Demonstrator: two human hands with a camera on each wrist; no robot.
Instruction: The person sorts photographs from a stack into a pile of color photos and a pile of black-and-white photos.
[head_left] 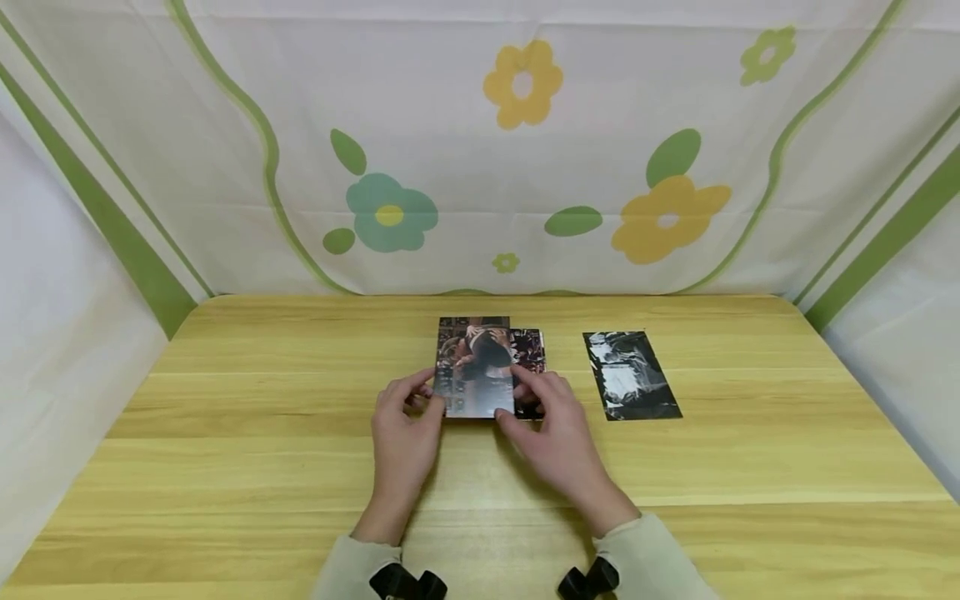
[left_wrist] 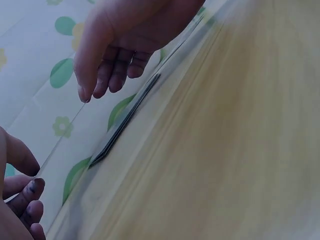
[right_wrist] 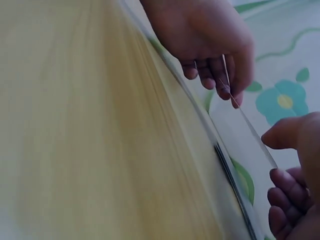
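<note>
the photo (head_left: 475,367) is lifted off the wooden table (head_left: 225,433) near its middle, tilted up toward the person, likely so its picture faces them, just over a second dark photo (head_left: 529,358) lying flat. the left hand (head_left: 405,433) pinches its lower left edge and the right hand (head_left: 551,437) pinches its lower right corner, thumbs on top, both wrists low. a black-and-white photo (head_left: 630,375) lies apart to the right.
</note>
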